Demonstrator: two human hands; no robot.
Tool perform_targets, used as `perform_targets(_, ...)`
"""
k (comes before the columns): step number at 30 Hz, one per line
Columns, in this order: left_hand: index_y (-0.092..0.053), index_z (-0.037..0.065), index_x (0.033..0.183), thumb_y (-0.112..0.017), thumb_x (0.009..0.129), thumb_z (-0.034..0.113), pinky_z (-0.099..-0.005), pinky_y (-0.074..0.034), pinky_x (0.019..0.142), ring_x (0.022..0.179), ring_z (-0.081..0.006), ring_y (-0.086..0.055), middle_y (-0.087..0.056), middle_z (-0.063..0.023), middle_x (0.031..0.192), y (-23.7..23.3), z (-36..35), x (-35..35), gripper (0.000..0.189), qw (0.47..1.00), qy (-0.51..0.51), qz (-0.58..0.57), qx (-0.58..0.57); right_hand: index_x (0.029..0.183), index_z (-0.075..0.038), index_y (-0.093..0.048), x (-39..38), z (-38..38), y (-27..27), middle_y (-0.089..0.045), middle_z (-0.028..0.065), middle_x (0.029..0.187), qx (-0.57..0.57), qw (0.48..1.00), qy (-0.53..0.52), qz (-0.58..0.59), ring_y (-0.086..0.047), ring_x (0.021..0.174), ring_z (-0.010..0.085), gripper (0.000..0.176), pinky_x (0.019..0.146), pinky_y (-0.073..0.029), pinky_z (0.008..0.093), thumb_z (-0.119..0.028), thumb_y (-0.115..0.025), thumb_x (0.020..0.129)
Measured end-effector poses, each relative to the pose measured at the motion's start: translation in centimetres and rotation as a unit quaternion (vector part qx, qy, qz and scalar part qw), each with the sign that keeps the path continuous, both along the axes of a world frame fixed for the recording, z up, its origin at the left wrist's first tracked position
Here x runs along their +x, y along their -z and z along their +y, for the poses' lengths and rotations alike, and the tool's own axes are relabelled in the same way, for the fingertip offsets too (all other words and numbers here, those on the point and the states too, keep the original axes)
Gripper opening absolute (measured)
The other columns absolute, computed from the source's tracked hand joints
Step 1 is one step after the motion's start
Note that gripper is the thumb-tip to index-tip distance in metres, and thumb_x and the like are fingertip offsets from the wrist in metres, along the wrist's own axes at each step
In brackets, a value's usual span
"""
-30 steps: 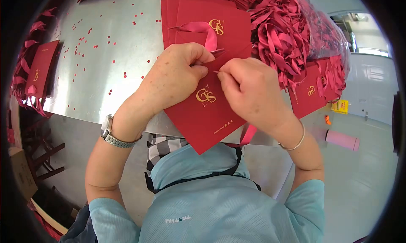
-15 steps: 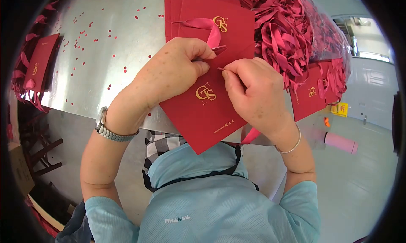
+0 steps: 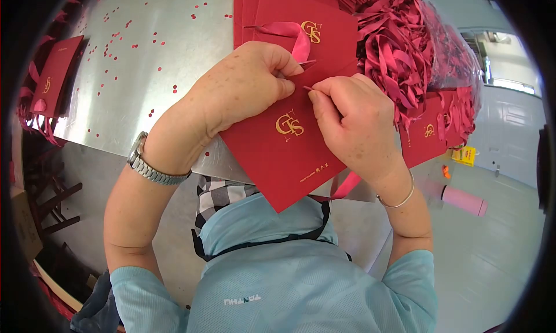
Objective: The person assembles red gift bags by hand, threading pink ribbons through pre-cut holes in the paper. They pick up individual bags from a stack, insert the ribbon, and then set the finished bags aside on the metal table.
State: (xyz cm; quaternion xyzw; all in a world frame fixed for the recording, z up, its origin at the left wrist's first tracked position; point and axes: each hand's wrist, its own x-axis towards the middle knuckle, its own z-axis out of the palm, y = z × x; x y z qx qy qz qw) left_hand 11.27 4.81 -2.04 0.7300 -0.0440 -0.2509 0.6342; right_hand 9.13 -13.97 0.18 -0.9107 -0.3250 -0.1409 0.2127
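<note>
A red paper bag [image 3: 289, 159] with a gold logo lies tilted over the table's front edge, between my hands. My left hand [image 3: 249, 81] is closed at its upper left, thumb and forefinger pinching near its top edge beside a pink ribbon [image 3: 301, 43]. My right hand [image 3: 359, 118] pinches the end of a ribbon at the bag's upper right; a length of pink ribbon [image 3: 347, 186] shows below that hand. What my left fingertips hold is partly hidden. More red bags [image 3: 339, 26] lie beneath and behind.
A heap of pink-red ribbons [image 3: 394, 55] in clear plastic stands at the right, above another red bag [image 3: 417, 133]. Small red dots are scattered over the metal table [image 3: 139, 72]. Another bag [image 3: 58, 72] lies at the left edge. A pink bottle [image 3: 464, 201] is at the lower right.
The view has shifted slightly, moving the bags and hands a little to the right in it. Both hands keep their pinched pose at the bag's top.
</note>
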Motion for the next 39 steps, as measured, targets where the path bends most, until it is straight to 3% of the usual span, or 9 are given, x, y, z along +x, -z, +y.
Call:
perform_targets(9,-0.066,-0.004,0.102,-0.058,0.085,-0.004,-0.0223,-0.05,0.068,0.077,-0.0075,-0.061,-0.067,-0.0027,0.086,0.7,-0.4,-0.7,0.018,0.999,-0.023,-0.029,-0.014,0.069,-0.006,-0.057,0.3,1.1,-1.0,-0.059,0.0095,0.061,-0.167,0.985,-0.002,-0.044,-0.06,0.061,0.0269,0.007,0.058,-0.05,0.0361,-0.005,-0.063,0.072)
perform_targets(11,-0.069,-0.003,0.098,-0.06,0.082,0.005,-0.0349,-0.053,0.074,0.08,-0.0265,-0.068,-0.07,-0.0175,0.085,0.9,-0.6,-1.0,0.019,0.991,-0.048,-0.123,0.015,0.07,-0.005,-0.062,0.2,1.7,-1.2,-0.06,0.008,0.061,-0.24,0.969,-0.003,-0.065,-0.061,0.059,0.0241,0.002,0.056,-0.051,0.0343,-0.005,-0.063,0.068)
perform_targets(17,-0.07,-0.002,0.088,-0.056,0.081,0.003,-0.0424,-0.053,0.075,0.08,-0.0378,-0.066,-0.068,-0.0213,0.081,0.2,-1.2,-1.7,0.017,0.966,-0.073,-0.233,0.086,0.068,-0.004,-0.059,-0.2,2.6,-1.1,-0.061,0.0128,0.062,-0.277,0.958,-0.021,-0.075,-0.063,0.061,0.0268,0.008,0.05,-0.051,0.0367,-0.009,-0.065,0.068)
perform_targets(22,-0.07,-0.002,0.088,-0.055,0.081,0.003,-0.0432,-0.053,0.076,0.08,-0.0378,-0.067,-0.068,-0.0218,0.082,-0.1,-1.1,-2.1,0.017,0.964,-0.081,-0.234,0.092,0.067,-0.003,-0.067,0.7,2.5,-1.1,-0.065,0.0157,0.064,-0.188,0.98,0.045,0.036,-0.067,0.062,0.032,0.01,0.056,-0.054,0.0401,-0.013,-0.068,0.069)
perform_targets(27,-0.07,-0.003,0.092,-0.055,0.082,0.003,-0.0436,-0.053,0.075,0.081,-0.0376,-0.067,-0.068,-0.0219,0.083,0.0,-1.6,-3.1,0.018,0.949,-0.086,-0.281,0.114,0.074,0.005,-0.063,0.3,1.3,-1.3,-0.062,0.0236,0.068,0.028,0.969,0.088,0.231,-0.064,0.067,0.0416,0.019,0.062,-0.052,0.0478,-0.013,-0.06,0.08)
perform_targets(29,-0.068,-0.002,0.104,-0.057,0.087,0.002,-0.0305,-0.053,0.075,0.081,-0.0203,-0.068,-0.072,-0.0148,0.089,-0.6,-1.8,-3.3,0.02,0.952,-0.059,-0.272,0.13,0.074,0.003,-0.064,-0.4,0.6,-0.6,-0.063,0.0211,0.069,0.011,0.984,0.082,0.158,-0.064,0.065,0.0401,0.02,0.059,-0.051,0.0466,-0.015,-0.062,0.082)
perform_targets(32,-0.068,-0.002,0.106,-0.056,0.09,0.001,-0.0292,-0.052,0.076,0.084,-0.0173,-0.068,-0.072,-0.0122,0.092,-1.9,-1.9,-3.5,0.02,0.97,-0.051,-0.221,0.087,0.089,0.001,-0.064,-1.5,-0.4,-0.9,-0.064,0.0166,0.069,-0.021,0.995,0.068,0.074,-0.064,0.064,0.0369,0.016,0.058,-0.05,0.0439,-0.014,-0.068,0.082)
perform_targets(35,-0.067,-0.003,0.107,-0.055,0.093,0.001,-0.0277,-0.052,0.076,0.085,-0.0143,-0.066,-0.072,-0.0094,0.094,-2.4,-2.0,-3.8,0.019,0.97,-0.031,-0.228,0.073,0.111,-0.004,-0.054,-2.3,-1.0,-1.2,-0.065,0.0105,0.073,0.086,0.987,0.089,0.098,-0.064,0.069,0.0313,0.035,0.059,-0.049,0.0404,-0.01,-0.072,0.081)
perform_targets(39,-0.067,-0.003,0.108,-0.055,0.094,0.002,-0.0257,-0.052,0.076,0.085,-0.012,-0.065,-0.072,-0.0076,0.094,-2.5,-2.2,-3.8,0.019,0.968,-0.05,-0.237,0.068,0.106,-0.006,-0.056,-1.5,-2.2,-0.5,-0.063,0.0108,0.075,0.043,0.997,0.024,0.063,-0.061,0.07,0.0312,0.031,0.062,-0.049,0.0418,-0.013,-0.072,0.081)
